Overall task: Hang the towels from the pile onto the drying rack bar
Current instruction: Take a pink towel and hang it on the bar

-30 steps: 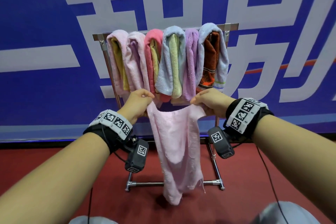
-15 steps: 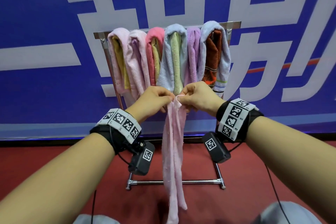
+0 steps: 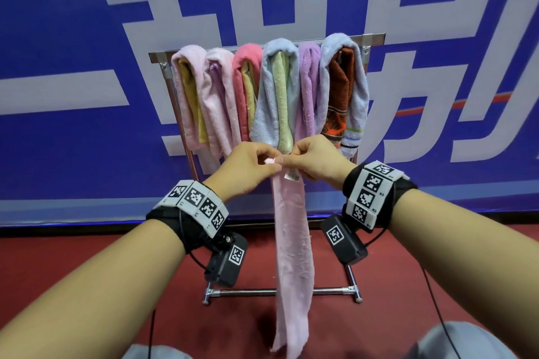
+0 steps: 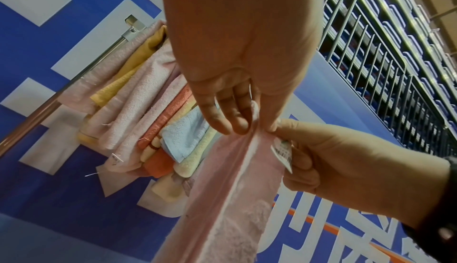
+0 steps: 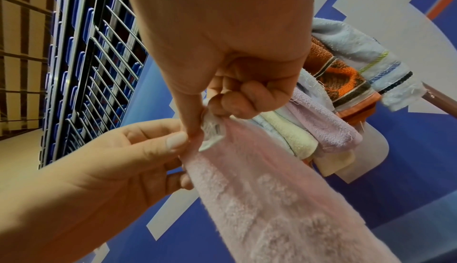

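Observation:
A pale pink towel (image 3: 293, 245) hangs folded lengthwise in front of the drying rack, its lower end near the floor. My left hand (image 3: 250, 165) and right hand (image 3: 316, 159) meet at its top edge and both pinch it there. A white care label (image 4: 281, 152) sticks out under the right thumb. In the left wrist view the left hand (image 4: 237, 114) pinches the towel (image 4: 230, 204); in the right wrist view the right hand (image 5: 230, 99) pinches the towel (image 5: 267, 189) by the label. The rack bar (image 3: 370, 37) behind carries several hung towels (image 3: 274, 93).
The metal rack stands on red floor, with its foot bar (image 3: 262, 291) low behind the hanging towel. A blue banner with large white characters (image 3: 87, 67) fills the wall behind. Metal railings (image 4: 383, 61) show high up in the wrist views. My grey-clad knees (image 3: 455, 342) are at the bottom.
The hands came together from about a towel's width apart, folding the spread pink towel into a narrow hanging strip. Both hands also rose slightly toward the rack.

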`<state>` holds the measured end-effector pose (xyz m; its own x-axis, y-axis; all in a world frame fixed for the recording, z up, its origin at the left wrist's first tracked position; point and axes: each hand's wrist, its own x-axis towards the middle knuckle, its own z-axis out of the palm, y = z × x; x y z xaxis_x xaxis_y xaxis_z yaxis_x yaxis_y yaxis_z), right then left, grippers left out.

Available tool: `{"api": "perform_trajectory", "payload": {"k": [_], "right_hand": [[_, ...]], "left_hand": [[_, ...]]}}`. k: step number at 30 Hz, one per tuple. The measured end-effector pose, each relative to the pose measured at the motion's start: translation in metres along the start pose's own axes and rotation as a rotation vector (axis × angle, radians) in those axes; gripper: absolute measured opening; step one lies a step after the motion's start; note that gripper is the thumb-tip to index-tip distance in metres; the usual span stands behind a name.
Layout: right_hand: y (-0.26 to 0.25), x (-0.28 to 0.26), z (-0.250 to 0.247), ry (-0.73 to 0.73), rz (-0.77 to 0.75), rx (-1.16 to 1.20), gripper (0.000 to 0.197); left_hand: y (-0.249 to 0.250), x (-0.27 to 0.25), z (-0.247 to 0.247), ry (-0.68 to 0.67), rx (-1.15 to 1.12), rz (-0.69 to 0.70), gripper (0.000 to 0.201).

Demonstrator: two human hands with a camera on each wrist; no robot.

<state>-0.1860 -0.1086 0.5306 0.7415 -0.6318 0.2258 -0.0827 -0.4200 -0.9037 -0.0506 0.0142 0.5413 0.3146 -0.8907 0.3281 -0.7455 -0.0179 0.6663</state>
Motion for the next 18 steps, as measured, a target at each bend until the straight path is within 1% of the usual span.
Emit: {"api": "perform_trajectory", "payload": {"k": [3, 7, 10, 13, 18], "right_hand": [[0.000, 0.000, 0.000, -0.006, 0.003, 0.023, 0.045], [0.000, 0.002, 0.000, -0.009, -0.007, 0.022, 0.036], [0.004, 0.003, -0.002, -0.026, -0.032, 0.012, 0.042], [0.009, 0.006, -0.008, -0.076, -0.075, -0.108, 0.041], [0.014, 0.011, -0.018, -0.245, -0.080, -0.360, 0.043]], "left_hand": [[0.002, 0.000, 0.000, -0.024, 0.058, 0.027, 0.013], [0.000, 0.000, 0.001, -0.049, 0.117, 0.076, 0.018], [-0.004, 0.001, 0.002, -0.047, 0.144, 0.083, 0.019], [-0.002, 0.000, 0.000, -0.037, 0.144, 0.110, 0.019], [0.004, 0.006, -0.006, -0.062, 0.157, 0.121, 0.024]]}}
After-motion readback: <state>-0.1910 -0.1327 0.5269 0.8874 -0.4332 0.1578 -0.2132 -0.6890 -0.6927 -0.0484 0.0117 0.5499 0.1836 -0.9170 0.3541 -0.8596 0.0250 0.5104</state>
